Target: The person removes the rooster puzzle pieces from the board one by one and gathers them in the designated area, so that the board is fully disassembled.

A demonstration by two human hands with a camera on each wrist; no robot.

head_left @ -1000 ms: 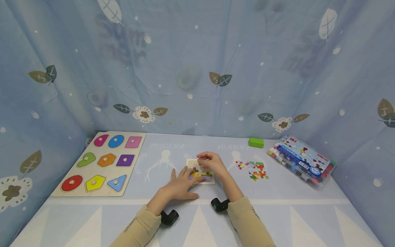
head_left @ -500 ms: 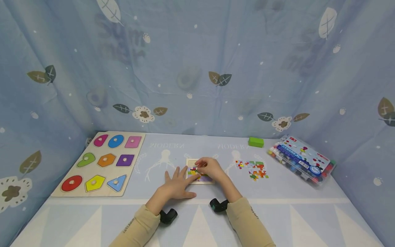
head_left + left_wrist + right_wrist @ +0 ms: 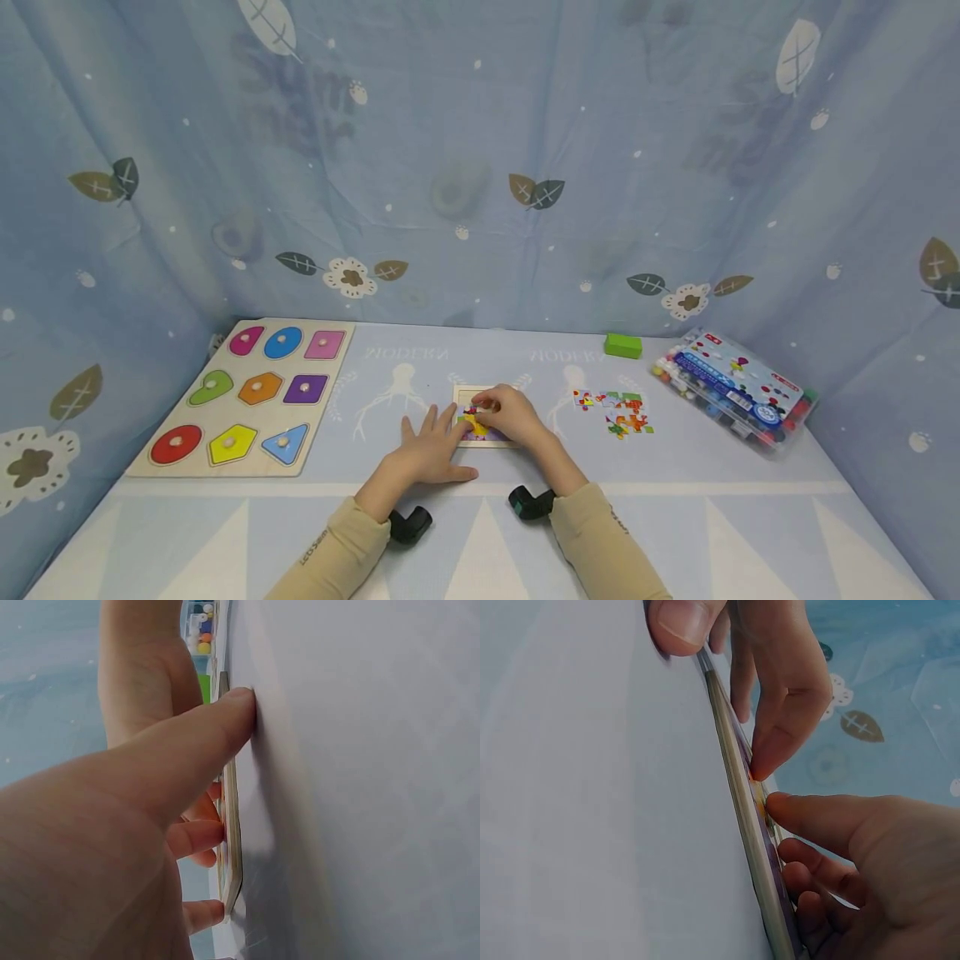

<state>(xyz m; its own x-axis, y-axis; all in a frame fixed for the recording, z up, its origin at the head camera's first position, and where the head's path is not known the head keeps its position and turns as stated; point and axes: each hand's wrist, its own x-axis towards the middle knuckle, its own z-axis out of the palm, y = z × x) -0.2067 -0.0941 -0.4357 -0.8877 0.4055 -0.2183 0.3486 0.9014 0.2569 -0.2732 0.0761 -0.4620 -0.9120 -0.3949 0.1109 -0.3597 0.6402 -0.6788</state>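
A small wooden puzzle tray (image 3: 463,391) lies in the middle of the table in the head view, with a colourful jigsaw picture (image 3: 474,428) partly filling its near side. My left hand (image 3: 429,452) rests spread beside it, fingertips on the tray's left part and thumb on the tablecloth. Over the tray, my right hand (image 3: 516,418) has its thumb and curled fingers at the picture, pinching a puzzle piece that they mostly hide. The right wrist view has the thumb tip (image 3: 780,806) against the picture's surface, close to a left fingertip. Several loose jigsaw pieces (image 3: 632,405) lie to the right.
A wooden shape-peg board (image 3: 243,362) occupies the table's left side. At the back right are a green block (image 3: 623,346) and a clear plastic case (image 3: 738,387) of coloured pens. A blue patterned curtain (image 3: 480,150) hangs behind the table.
My right hand has come down from above the tray's far part onto the picture and shifted slightly left. My left hand has drawn back slightly to the left, uncovering more of the tray.
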